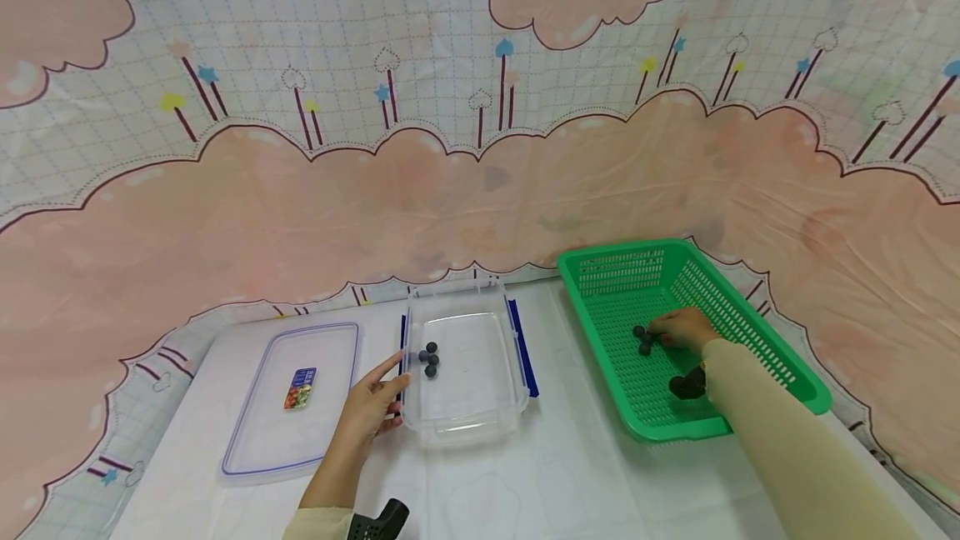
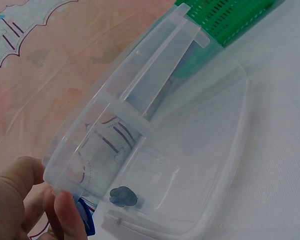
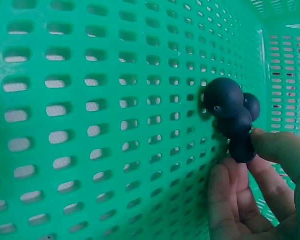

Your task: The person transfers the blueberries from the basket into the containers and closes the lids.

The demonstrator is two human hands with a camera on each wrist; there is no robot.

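Note:
In the head view, my left hand (image 1: 369, 400) holds the left side of a clear plastic box (image 1: 468, 432), thumb at the rim. The left wrist view shows the fingers (image 2: 67, 215) beside a blue side latch (image 2: 85, 216). A small clump of dark balls (image 2: 124, 197) lies inside the box near that hand. On the right, my right hand (image 1: 684, 329) reaches into a green plastic basket (image 1: 622, 398). Its thumb and fingers pinch the end ball of another clump of smooth, dark blue-black balls (image 3: 225, 100), close over the perforated basket floor.
A clear lid (image 1: 255, 440) with a blue edge and a printed label (image 1: 300, 388) lies left of the box. A second blue latch (image 1: 523, 348) sticks out along the box's right side. Behind the white table (image 1: 555, 473) hangs a patterned cloth (image 1: 420, 207).

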